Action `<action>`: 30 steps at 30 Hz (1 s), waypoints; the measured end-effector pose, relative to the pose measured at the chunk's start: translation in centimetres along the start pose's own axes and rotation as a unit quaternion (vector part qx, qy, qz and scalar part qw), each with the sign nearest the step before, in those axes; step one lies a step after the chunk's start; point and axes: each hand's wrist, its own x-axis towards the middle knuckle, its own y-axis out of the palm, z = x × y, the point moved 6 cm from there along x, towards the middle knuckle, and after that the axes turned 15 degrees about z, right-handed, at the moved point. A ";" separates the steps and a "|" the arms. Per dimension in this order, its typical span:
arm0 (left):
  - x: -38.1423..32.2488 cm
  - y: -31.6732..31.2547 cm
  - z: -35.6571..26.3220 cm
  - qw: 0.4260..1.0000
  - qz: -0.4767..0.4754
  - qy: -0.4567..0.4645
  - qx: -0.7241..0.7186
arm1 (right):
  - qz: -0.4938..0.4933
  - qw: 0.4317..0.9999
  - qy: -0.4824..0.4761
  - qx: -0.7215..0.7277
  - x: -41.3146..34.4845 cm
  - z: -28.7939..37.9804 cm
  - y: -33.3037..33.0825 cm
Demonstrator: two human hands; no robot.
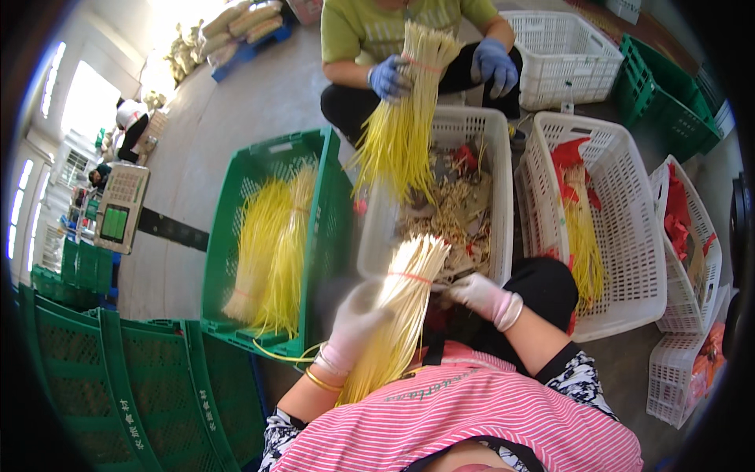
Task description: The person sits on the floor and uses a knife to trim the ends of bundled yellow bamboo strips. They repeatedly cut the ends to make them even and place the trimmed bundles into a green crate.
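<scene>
A bundle of pale yellow garlic chives [407, 307], tied with a red band near its white ends, lies slanting over my lap. My left hand [361, 321], in a whitish glove, is slightly blurred and holds the bundle's left side. Gloved too, my right hand [481, 297] is at the bundle's right edge beside the band, its fingers closed on a small thin thing that I cannot make out. Beyond the bundle is a white plastic crate [505, 194] with cut ends and scraps in it.
Opposite, a person in blue gloves [389, 79] holds another banded bundle [416, 112] over the scrap crate. A green crate [212, 236] with bundles stands left, near a scale display [121, 206]. White crates [649, 236] stand right, one holding chives [581, 242] and red cloth. Green crates [112, 377] fill the lower left.
</scene>
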 end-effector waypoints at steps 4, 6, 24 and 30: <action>0.0 -0.2 0.5 1.000 -0.015 -0.014 0.020 | 0.024 0.985 0.007 0.171 0.8 0.1 1.2; 0.0 -0.2 0.7 0.999 -0.016 -0.011 0.034 | 0.013 0.982 -0.026 0.186 0.9 0.5 1.3; 0.2 1.1 0.2 0.991 -0.020 -0.020 0.132 | 0.019 0.951 -0.119 0.286 1.9 1.2 3.5; 1.2 3.6 -2.3 0.953 -0.022 0.012 0.302 | -0.044 0.870 -0.141 0.470 2.7 -0.5 5.7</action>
